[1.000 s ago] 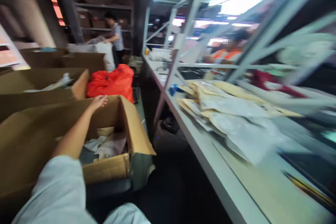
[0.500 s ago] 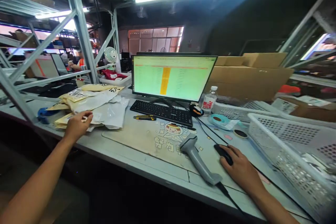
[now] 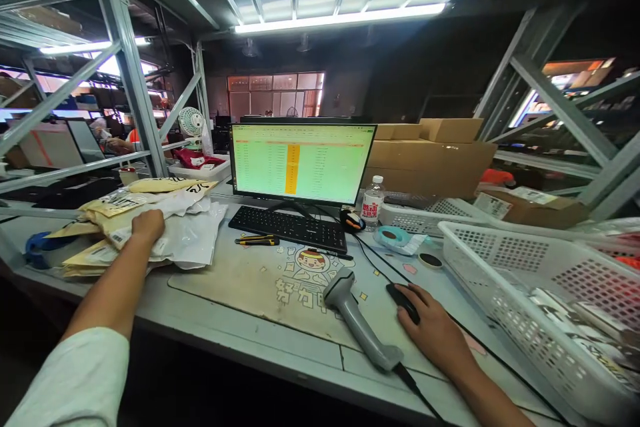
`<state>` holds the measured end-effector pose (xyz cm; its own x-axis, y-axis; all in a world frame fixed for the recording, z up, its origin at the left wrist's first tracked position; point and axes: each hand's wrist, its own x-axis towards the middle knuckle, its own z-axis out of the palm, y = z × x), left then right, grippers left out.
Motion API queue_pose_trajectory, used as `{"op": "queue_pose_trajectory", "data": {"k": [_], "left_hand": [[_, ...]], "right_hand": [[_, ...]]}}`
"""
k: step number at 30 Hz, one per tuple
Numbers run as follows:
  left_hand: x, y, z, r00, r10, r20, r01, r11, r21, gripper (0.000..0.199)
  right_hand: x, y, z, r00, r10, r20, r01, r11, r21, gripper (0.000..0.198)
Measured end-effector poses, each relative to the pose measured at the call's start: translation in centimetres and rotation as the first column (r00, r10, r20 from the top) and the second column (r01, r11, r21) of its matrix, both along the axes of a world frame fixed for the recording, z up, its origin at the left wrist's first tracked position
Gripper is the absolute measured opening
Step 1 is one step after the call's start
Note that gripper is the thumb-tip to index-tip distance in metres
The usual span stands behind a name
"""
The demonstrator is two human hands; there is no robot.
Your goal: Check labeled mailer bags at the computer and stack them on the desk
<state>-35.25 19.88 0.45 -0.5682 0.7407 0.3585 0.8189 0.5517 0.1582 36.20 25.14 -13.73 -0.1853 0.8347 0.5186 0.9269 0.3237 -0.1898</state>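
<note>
Fingers of my left hand (image 3: 148, 225) curl down over the stack of mailer bags (image 3: 145, 223), gripping the top one; fingers of my right hand (image 3: 434, 332) lie spread and loose over the black mouse (image 3: 403, 299). Beyond my right fingers stands the monitor (image 3: 301, 162), then the keyboard (image 3: 289, 229). Just left of my right fingers lies the grey scanner (image 3: 361, 327) on the counter (image 3: 240, 330); the white basket (image 3: 525, 293) sits to their right. The slick bags could slide off the stack if I drag one carelessly, and my right wrist could knock the scanner. My left fingertips are hidden under the hand, and the screen's text is too small to read.
</note>
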Motion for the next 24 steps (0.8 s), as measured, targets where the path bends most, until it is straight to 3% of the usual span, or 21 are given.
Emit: {"op": "queue_pose_trajectory", "data": {"k": [4, 7, 9, 11, 12, 13, 15, 16, 19, 24], "left_hand": [[2.1, -1.8, 3.7, 0.978, -0.015, -0.21, 0.065, 0.97, 0.234, 0.043], [5.2, -5.4, 4.5, 0.917, -0.02, -0.398, 0.209, 0.875, 0.437, 0.044], [8.7, -8.5, 2.9, 0.851, -0.11, -0.514, 0.379, 0.805, 0.456, 0.035], [13.2, -11.6, -0.4, 0.756, -0.273, -0.595, 0.572, 0.717, 0.398, 0.029], [15.5, -12.9, -2.4, 0.683, -0.402, -0.61, 0.683, 0.647, 0.338, 0.021], [17.8, -14.0, -4.5, 0.594, -0.592, -0.544, 0.8, 0.506, 0.323, 0.013], [21.7, -15.6, -8.6, 0.491, -0.784, -0.38, 0.864, 0.383, 0.325, 0.016], [23.3, -16.1, -10.3, 0.46, -0.836, -0.3, 0.872, 0.362, 0.329, 0.017], [26.2, -17.2, -13.3, 0.454, -0.88, -0.136, 0.863, 0.397, 0.312, 0.018], [27.9, -18.2, -13.2, 0.427, -0.904, -0.017, 0.877, 0.41, 0.252, 0.022]], "right_hand": [[0.1, 0.0, -0.1, 1.0, -0.005, 0.0, 0.005, 1.0, 0.011, 0.053], [0.1, -0.2, -0.1, 1.0, -0.015, 0.006, 0.015, 1.0, 0.001, 0.052], [0.1, -0.3, -0.1, 1.0, -0.015, 0.007, 0.015, 1.0, -0.008, 0.052], [0.0, -0.3, -0.1, 1.0, -0.02, 0.005, 0.02, 1.0, -0.01, 0.052], [-0.1, -0.3, -0.1, 1.0, -0.023, 0.002, 0.023, 1.0, -0.009, 0.052], [-0.1, -0.4, -0.1, 1.0, -0.023, -0.001, 0.023, 1.0, -0.006, 0.052], [-0.3, -0.4, 0.0, 1.0, -0.019, -0.008, 0.019, 1.0, -0.003, 0.051], [-0.4, -0.5, 0.1, 1.0, -0.018, -0.011, 0.018, 1.0, -0.005, 0.051], [-0.7, -1.0, 0.6, 1.0, -0.023, -0.016, 0.023, 1.0, -0.019, 0.05], [-1.6, -1.7, 1.5, 1.0, -0.021, -0.023, 0.02, 0.998, -0.056, 0.053]]}}
